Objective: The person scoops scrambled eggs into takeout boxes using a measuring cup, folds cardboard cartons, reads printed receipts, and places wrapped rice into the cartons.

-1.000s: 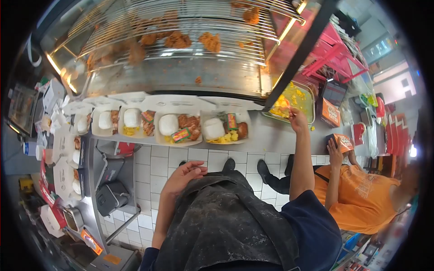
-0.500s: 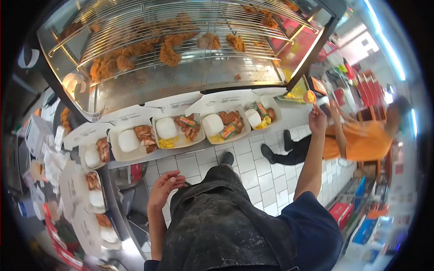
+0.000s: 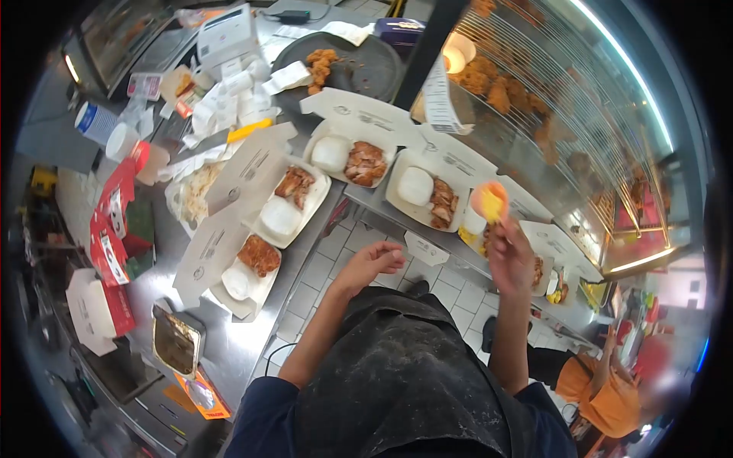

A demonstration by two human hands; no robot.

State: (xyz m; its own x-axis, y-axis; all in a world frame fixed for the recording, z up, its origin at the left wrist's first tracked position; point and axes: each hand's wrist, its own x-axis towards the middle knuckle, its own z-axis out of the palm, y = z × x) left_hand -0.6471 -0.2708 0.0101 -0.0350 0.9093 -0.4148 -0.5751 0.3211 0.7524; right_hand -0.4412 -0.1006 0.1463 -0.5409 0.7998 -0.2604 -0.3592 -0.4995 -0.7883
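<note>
My right hand (image 3: 510,256) is closed on an orange scoop (image 3: 489,200) with soft yellow food in it. It is raised over the row of open meal boxes at the counter edge. Under the scoop, a box with rice and yellow food is partly hidden. Just left of it, an open meal box (image 3: 393,191) holds a white rice mound (image 3: 414,186) and brown chicken pieces (image 3: 443,204). My left hand (image 3: 372,267) hangs in front of my apron, fingers loosely curled and holding nothing. More boxes with rice and chicken (image 3: 259,255) stand on the left counter.
A heated glass cabinet (image 3: 611,259) with fried chicken on racks stands behind the boxes. On the left lie a dark round tray (image 3: 374,72), crumpled papers, a red-and-white carton (image 3: 99,313) and a metal container (image 3: 177,340). A person in orange (image 3: 603,389) is at the lower right.
My view has turned left, bringing the left counter into full sight. The scoop in my right hand has come from the yellow tray area to above the boxes. My left hand remains without anything.
</note>
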